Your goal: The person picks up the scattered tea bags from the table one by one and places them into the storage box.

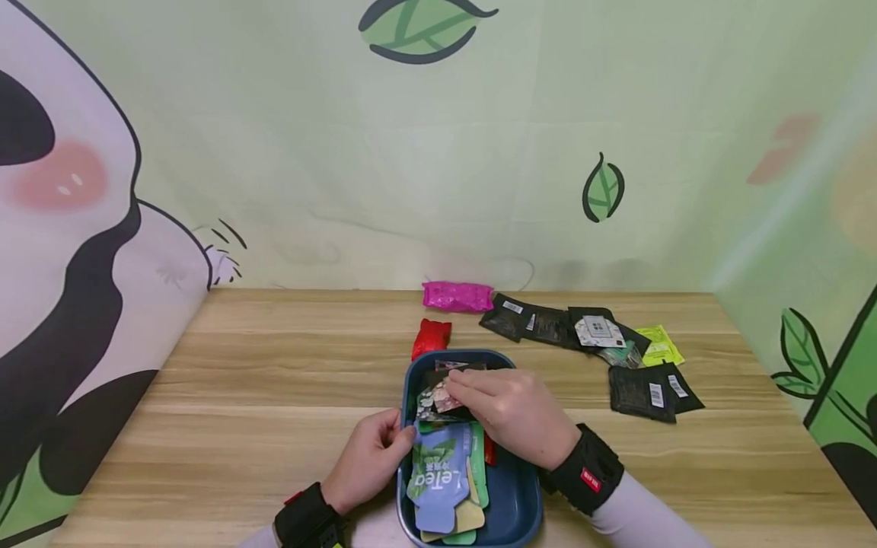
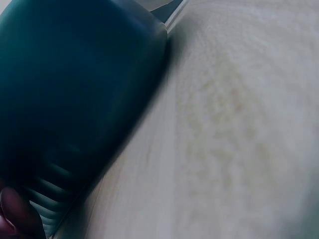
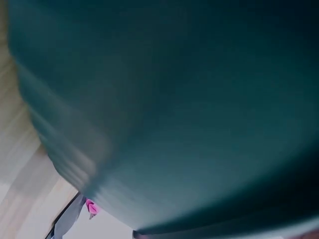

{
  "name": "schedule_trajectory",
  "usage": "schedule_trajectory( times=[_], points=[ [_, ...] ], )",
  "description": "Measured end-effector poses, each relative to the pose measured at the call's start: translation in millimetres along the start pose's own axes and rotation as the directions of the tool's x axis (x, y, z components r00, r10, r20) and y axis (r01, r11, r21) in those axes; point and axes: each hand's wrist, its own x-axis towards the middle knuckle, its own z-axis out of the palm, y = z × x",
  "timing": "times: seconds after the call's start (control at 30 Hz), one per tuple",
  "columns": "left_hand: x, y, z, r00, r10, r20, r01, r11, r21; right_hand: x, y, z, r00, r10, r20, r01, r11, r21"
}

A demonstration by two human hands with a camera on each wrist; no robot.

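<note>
A dark blue plastic bin [image 1: 515, 495] stands at the table's front, with sachets inside. My left hand [image 1: 370, 455] holds its left rim, thumb at the edge; a fingertip [image 2: 20, 211] shows beside the ribbed outer wall in the left wrist view. Reaching over the right rim, my right hand [image 1: 524, 411] pinches a black sachet with a pinkish print [image 1: 445, 397] among other dark sachets at the bin's far end. Closer to me in the bin lies a blue-purple bottle-shaped tea packet [image 1: 438, 479], on top of green and yellowish ones. The bin's side fills most of the right wrist view.
Behind the bin lie a red packet [image 1: 432, 336] and a bright pink packet [image 1: 457, 297]. Several black sachets [image 1: 548, 326] spread to the right, with a yellow sachet [image 1: 661, 346] and two more black sachets [image 1: 644, 393] nearby. A printed backdrop [image 1: 308, 152] rises behind the table.
</note>
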Motion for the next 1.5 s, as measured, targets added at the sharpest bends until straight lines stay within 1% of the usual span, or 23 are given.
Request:
schedule_trajectory(
  times=[0.2, 0.33, 0.47, 0.77, 0.9, 1.07, 1.2, 1.3, 1.37, 1.5],
  points=[
    [-0.5, -0.1, 0.0, 1.000, -0.006, -0.011, 0.006, 1.000, -0.003, -0.4, 0.0, 0.8, 0.999, 0.016, 0.034, -0.016, 1.000, 0.005],
    [-0.3, -0.3, 0.7, 1.000, -0.011, -0.010, 0.011, 1.000, -0.002, -0.3, 0.0, 0.9, 0.999, 0.022, 0.043, -0.022, 1.000, 0.004],
    [0.0, 0.2, 0.6, 1.000, -0.011, -0.006, 0.011, 1.000, 0.003, -0.3, 0.2, 1.2, 0.999, 0.030, 0.044, -0.030, 0.999, 0.011],
    [-0.2, 0.7, 0.2, 1.000, -0.013, 0.001, 0.013, 1.000, 0.002, -2.2, 1.4, 1.9, 0.997, 0.072, 0.029, -0.074, 0.996, 0.049],
    [-0.1, 0.4, 0.3, 1.000, -0.007, -0.001, 0.007, 1.000, 0.002, -2.0, 6.8, -1.3, 0.995, 0.082, 0.055, -0.085, 0.995, 0.050],
    [-0.1, 1.2, 0.4, 1.000, 0.004, -0.008, -0.004, 1.000, 0.010, -4.9, 20.6, -7.8, 0.988, 0.132, 0.082, -0.135, 0.990, 0.031],
    [0.0, 1.6, 0.6, 1.000, 0.005, -0.009, -0.005, 1.000, 0.009, -11.1, 39.1, -12.9, 0.978, 0.192, 0.082, -0.191, 0.981, -0.011],
    [0.1, 1.2, 0.8, 1.000, 0.007, -0.010, -0.007, 1.000, 0.011, -18.5, 56.7, -15.6, 0.962, 0.258, 0.086, -0.254, 0.966, -0.054],
    [0.0, 0.9, 0.8, 1.000, 0.010, -0.011, -0.010, 1.000, 0.013, -24.3, 69.2, -16.4, 0.946, 0.310, 0.098, -0.303, 0.950, -0.078],
    [0.1, 0.5, 0.9, 1.000, 0.003, -0.013, -0.002, 1.000, 0.009, -37.3, 93.4, -15.4, 0.897, 0.421, 0.132, -0.406, 0.905, -0.126]
  ],
)
